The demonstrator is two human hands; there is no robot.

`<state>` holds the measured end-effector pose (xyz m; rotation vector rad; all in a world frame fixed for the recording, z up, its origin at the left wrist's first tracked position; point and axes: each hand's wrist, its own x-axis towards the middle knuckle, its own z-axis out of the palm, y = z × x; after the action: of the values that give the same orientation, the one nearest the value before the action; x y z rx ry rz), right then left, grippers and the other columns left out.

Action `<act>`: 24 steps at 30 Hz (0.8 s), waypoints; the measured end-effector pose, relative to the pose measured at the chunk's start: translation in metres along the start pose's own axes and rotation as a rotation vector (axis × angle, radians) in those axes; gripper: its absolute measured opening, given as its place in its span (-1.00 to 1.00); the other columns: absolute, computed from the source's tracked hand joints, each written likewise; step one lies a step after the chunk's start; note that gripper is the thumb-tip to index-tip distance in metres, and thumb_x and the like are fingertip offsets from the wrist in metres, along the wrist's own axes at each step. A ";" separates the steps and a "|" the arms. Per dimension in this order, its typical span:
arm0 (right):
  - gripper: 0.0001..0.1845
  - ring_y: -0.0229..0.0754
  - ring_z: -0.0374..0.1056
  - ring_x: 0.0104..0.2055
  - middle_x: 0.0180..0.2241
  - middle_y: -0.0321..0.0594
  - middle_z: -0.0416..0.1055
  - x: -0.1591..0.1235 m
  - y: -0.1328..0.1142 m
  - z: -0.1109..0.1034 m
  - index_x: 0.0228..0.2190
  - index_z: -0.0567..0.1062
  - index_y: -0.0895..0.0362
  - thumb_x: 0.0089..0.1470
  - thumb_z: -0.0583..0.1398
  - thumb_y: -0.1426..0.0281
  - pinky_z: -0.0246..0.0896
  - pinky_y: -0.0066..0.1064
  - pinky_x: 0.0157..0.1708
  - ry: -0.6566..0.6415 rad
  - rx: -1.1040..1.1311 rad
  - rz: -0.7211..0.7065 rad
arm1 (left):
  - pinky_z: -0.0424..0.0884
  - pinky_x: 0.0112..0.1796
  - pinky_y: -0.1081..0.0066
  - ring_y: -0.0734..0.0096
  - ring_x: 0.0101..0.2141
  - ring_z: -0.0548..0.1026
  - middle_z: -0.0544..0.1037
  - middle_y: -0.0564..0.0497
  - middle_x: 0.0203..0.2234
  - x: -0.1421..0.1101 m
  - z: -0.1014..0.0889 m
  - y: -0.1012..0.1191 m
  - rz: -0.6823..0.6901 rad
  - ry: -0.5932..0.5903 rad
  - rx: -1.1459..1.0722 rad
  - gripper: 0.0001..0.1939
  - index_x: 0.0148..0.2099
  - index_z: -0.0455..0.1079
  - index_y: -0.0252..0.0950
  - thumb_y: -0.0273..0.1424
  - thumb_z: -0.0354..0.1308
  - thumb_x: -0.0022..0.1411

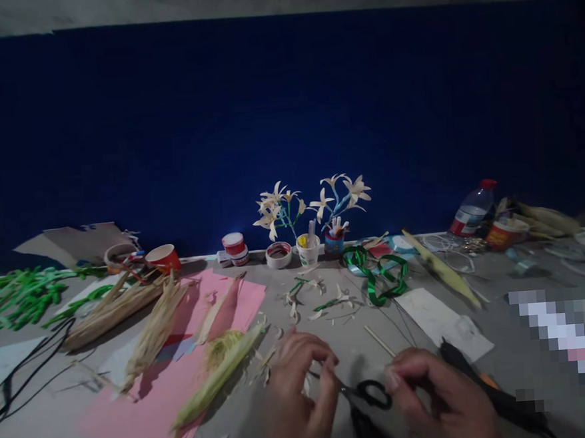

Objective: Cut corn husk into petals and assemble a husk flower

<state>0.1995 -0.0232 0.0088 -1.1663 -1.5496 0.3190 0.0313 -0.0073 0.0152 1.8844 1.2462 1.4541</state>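
Observation:
My left hand [302, 388] is low in the centre, thumb and fingertips brought together over the table. My right hand [435, 396] is to its right, its thumb pressed against the bent forefinger in a pinch. Whatever either pinch holds is too small or hidden to make out. Between the hands lie black-handled scissors [372, 395], partly covered by my left hand. A thin pale stick [378, 340] lies just beyond my right hand. Ahead of my left hand are loose cream petals and two small flower pieces with green stems [332, 303].
White flowers [272, 210] on stems stand in small cups at the back. Corn husks [154, 329] and pink paper [131, 417] lie left, green ribbon [379, 279] behind the hands. A black tool [505, 397], a white sheet [444, 322] and a bottle [473, 209] are right.

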 end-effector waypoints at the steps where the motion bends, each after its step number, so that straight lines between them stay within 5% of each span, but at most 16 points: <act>1: -0.82 -0.26 0.35 -0.59 -0.62 -0.37 0.40 0.001 0.001 -0.001 -0.55 0.39 0.05 0.07 0.20 0.43 0.28 -0.53 -0.56 -0.018 -0.003 -0.007 | 0.17 0.05 0.09 0.20 -0.31 0.49 0.53 -0.02 -0.43 0.000 0.001 0.002 -0.016 -0.048 -0.062 -0.87 -0.34 0.40 -0.21 -0.52 0.07 0.18; 7: -0.79 -0.26 0.35 -0.61 -0.64 -0.36 0.38 -0.001 0.002 0.003 -0.56 0.36 0.05 0.11 0.17 0.41 0.29 -0.51 -0.58 -0.080 -0.027 -0.023 | 0.19 0.04 0.14 0.26 -0.36 0.49 0.51 -0.01 -0.49 0.005 0.012 0.018 -0.033 -0.182 -0.179 -0.87 -0.43 0.36 -0.23 -0.53 0.12 0.14; 16: -0.84 -0.24 0.38 -0.58 -0.60 -0.34 0.44 0.000 -0.004 -0.002 -0.55 0.42 0.04 0.05 0.20 0.42 0.30 -0.51 -0.56 0.107 -0.021 0.013 | 0.18 0.02 0.15 0.29 -0.42 0.44 0.44 0.04 -0.53 -0.001 0.010 0.003 -0.075 0.024 -0.161 -0.80 -0.47 0.30 -0.21 -0.52 0.04 0.19; 20: -0.83 -0.25 0.37 -0.60 -0.63 -0.37 0.41 0.002 -0.002 -0.003 -0.56 0.40 0.05 0.05 0.21 0.43 0.29 -0.53 -0.58 0.009 -0.022 -0.024 | 0.16 0.05 0.18 0.24 -0.33 0.48 0.51 0.00 -0.43 0.003 0.009 0.013 -0.030 -0.093 -0.206 -0.91 -0.31 0.40 -0.21 -0.50 0.11 0.15; 24: -0.82 -0.26 0.36 -0.61 -0.64 -0.37 0.41 0.001 -0.003 0.002 -0.55 0.38 0.05 0.08 0.18 0.43 0.29 -0.51 -0.57 -0.036 -0.035 -0.032 | 0.20 0.02 0.17 0.29 -0.41 0.45 0.44 0.04 -0.53 0.006 0.015 0.020 -0.008 -0.157 -0.181 -0.84 -0.45 0.31 -0.22 -0.57 0.10 0.10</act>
<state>0.1970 -0.0229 0.0108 -1.1672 -1.6092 0.2948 0.0534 -0.0093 0.0293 1.8299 1.0133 1.3381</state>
